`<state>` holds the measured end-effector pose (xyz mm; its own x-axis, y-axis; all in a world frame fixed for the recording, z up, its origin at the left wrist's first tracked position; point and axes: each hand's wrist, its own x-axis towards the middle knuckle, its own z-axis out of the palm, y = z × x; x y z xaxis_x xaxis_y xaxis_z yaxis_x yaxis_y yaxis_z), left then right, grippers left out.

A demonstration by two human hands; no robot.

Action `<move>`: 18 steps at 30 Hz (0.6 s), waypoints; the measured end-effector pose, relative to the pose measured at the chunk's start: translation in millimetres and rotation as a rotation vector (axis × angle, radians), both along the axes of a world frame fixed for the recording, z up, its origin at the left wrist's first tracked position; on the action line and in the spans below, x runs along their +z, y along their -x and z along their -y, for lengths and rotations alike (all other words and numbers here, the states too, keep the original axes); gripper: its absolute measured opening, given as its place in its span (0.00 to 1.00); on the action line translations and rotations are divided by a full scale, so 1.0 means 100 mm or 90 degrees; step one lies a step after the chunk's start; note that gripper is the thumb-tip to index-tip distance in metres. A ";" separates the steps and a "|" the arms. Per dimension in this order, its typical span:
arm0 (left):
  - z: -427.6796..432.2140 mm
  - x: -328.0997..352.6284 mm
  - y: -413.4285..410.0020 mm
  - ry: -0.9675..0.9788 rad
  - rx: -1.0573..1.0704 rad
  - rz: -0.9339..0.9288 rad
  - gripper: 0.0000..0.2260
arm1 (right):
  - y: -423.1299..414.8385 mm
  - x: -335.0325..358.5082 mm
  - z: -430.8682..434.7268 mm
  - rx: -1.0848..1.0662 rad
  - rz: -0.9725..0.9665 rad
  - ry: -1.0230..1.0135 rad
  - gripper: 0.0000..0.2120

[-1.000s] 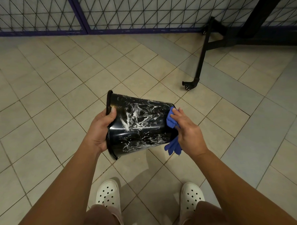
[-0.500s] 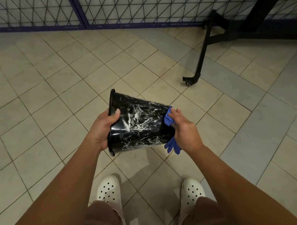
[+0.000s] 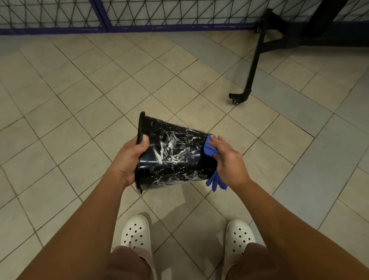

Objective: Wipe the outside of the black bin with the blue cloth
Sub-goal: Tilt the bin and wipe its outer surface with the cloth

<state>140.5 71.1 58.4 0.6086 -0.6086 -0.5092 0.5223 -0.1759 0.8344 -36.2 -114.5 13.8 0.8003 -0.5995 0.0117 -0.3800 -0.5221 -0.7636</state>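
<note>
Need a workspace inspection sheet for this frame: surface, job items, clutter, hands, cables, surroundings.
Surface: tiled floor, beige and grey.
Job's things: black bin held on its side above the floor, white smears across its outer wall; blue cloth at its base end.
Clutter: nothing seen.
Grippers: left hand grips the bin's rim; right hand holds the cloth against the bin.
Cables: nothing seen.
Surroundings: mesh fence, black wheeled frame, white clogs.

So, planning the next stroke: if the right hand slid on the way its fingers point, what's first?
Probably the bin's streaked side, just past the cloth the right hand holds there; depth is unclear.
</note>
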 end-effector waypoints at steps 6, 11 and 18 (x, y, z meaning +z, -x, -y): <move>0.01 -0.24 0.09 -0.098 0.007 -0.016 0.25 | 0.00 -0.28 -0.09 -0.118 -0.138 -0.161 0.20; 0.05 -0.51 0.08 -0.171 0.028 -0.073 0.27 | -0.02 -0.60 -0.10 -0.146 -0.145 -0.237 0.20; 0.03 -0.87 -0.03 -0.204 0.037 -0.115 0.21 | -0.05 -1.02 -0.19 -0.163 -0.126 -0.310 0.20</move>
<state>143.4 67.9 -28.9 0.5205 -0.3676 -0.7706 0.6729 -0.3790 0.6353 -31.7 -95.2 -88.0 0.5882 -0.6725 -0.4492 -0.6079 -0.0012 -0.7940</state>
